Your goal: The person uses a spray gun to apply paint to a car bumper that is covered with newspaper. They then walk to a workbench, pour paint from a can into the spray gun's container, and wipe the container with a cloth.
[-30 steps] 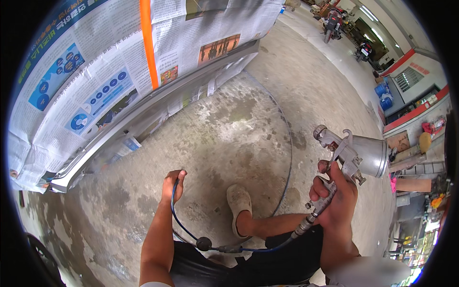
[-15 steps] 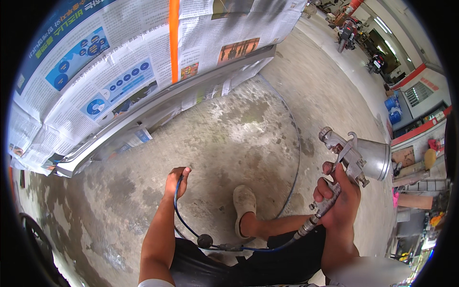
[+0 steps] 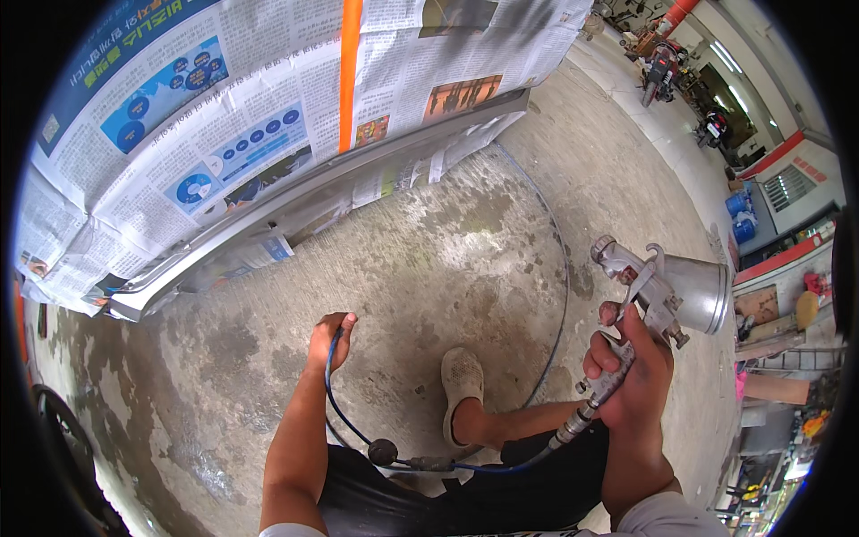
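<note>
A metal spray gun [image 3: 658, 300] with a silver paint cup [image 3: 702, 295] is gripped in my right hand [image 3: 637, 371], its nozzle tipped up toward the far left. My fingers wrap its handle and trigger. From the handle's base a blue air hose [image 3: 501, 467] runs left past a round black fitting [image 3: 383, 451]. My left hand [image 3: 333, 340] is closed round a loop of that hose. Ahead on the left, a long grey sill panel [image 3: 259, 213] shows below newspaper masking sheets [image 3: 268, 80] with an orange tape strip [image 3: 349, 72]. Neither hand touches the panel.
The hose curves over the stained concrete floor [image 3: 465, 224] to the panel's far end. My shoe [image 3: 463, 385] stands between my hands. A dark tyre [image 3: 67, 438] sits at lower left. Motorcycles [image 3: 660, 72] stand far right, with blue drums [image 3: 741, 215] and stacked boards [image 3: 777, 387] nearer.
The view has shifted slightly, so the masked panel and floor sit a little further right in it. Both hands keep their holds on the spray gun and hose.
</note>
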Demonstrator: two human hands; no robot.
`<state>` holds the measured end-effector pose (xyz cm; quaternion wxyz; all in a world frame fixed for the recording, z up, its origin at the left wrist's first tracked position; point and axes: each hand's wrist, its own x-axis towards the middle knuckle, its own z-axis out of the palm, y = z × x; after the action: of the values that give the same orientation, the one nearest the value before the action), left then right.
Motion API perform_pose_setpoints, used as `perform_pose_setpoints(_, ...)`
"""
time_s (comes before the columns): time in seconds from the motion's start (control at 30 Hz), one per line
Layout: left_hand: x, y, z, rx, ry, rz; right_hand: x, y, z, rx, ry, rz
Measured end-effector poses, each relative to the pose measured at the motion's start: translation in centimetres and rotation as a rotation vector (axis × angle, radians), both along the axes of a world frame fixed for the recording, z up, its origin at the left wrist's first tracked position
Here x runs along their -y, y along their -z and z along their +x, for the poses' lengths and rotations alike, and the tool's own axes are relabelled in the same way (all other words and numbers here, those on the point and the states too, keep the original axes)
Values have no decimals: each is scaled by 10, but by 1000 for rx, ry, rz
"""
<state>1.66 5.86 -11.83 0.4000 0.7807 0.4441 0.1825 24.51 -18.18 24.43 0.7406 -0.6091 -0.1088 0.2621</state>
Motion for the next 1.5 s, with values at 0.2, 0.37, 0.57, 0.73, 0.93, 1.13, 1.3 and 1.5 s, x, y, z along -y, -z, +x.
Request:
perform_pose_setpoints(0.2, 0, -1, 1, 24, 28, 28, -3, 2, -1, 5, 6, -3)
perform_pose_setpoints(0.37, -1, -7, 0, -20, 38, -20, -5, 3, 2, -1, 21, -4)
perform_pose_setpoints(0.57, -1, 0, 3, 10, 24, -16, -5, 5, 3, 26, 84, -16)
perform_pose_setpoints(0.73, -1, 2, 3, 14, 17, 3, -5, 5, 6, 24, 72, -7)
perform_pose_setpoints(0.93, -2, -1, 3, 5, 20, 11, -8, 4, 5, -5, 54, -23)
perform_pose_setpoints(1.13, -2, -2, 4, 11, 24, -10, -10, 5, 3, 7, 57, -42)
perform_pose_setpoints(1.3, -2, -1, 3, 35, 18, -53, -12, 7, 2, 20, 56, -54)
perform_pose_setpoints(1.5, -3, 4, 3, 52, 17, -31, -11, 7, 3, 9, 66, -47)
